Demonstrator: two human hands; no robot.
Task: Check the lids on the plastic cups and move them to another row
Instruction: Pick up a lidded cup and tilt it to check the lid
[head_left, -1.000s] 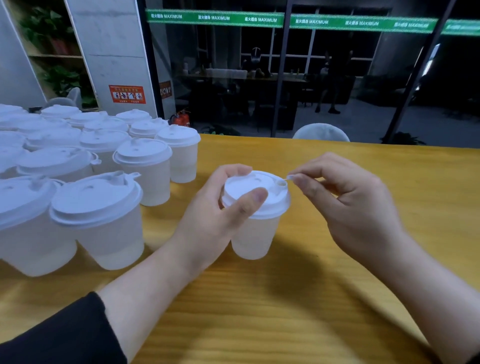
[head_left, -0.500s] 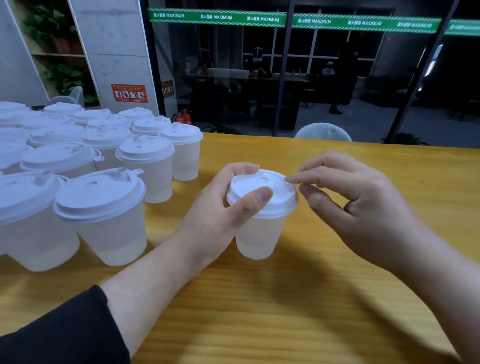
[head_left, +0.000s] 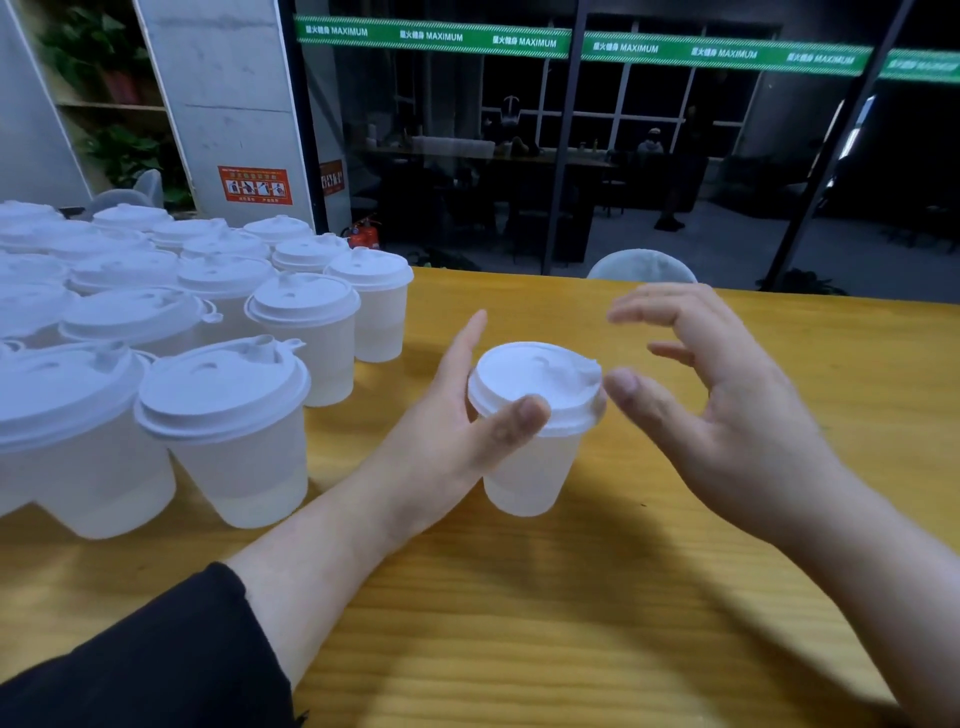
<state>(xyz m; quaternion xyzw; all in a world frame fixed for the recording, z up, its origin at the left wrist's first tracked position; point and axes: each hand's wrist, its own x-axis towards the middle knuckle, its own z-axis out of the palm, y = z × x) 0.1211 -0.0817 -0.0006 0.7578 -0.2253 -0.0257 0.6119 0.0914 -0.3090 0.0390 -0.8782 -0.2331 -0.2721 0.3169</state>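
At three o'clock of my left hand (head_left: 447, 431), the lidded cup (head_left: 532, 431) sits between thumb and straight fingers. My right hand (head_left: 727, 415), spread and holding nothing, hovers at the cup's three o'clock.

left hand (head_left: 457, 431) around frosted lidded plastic cup (head_left: 530, 467), thumb on white lid (head_left: 535, 384) rim, right hand (head_left: 727, 415) fingers spread just beside, lidded cup cluster (head_left: 171, 332) left, wooden table (head_left: 571, 623)
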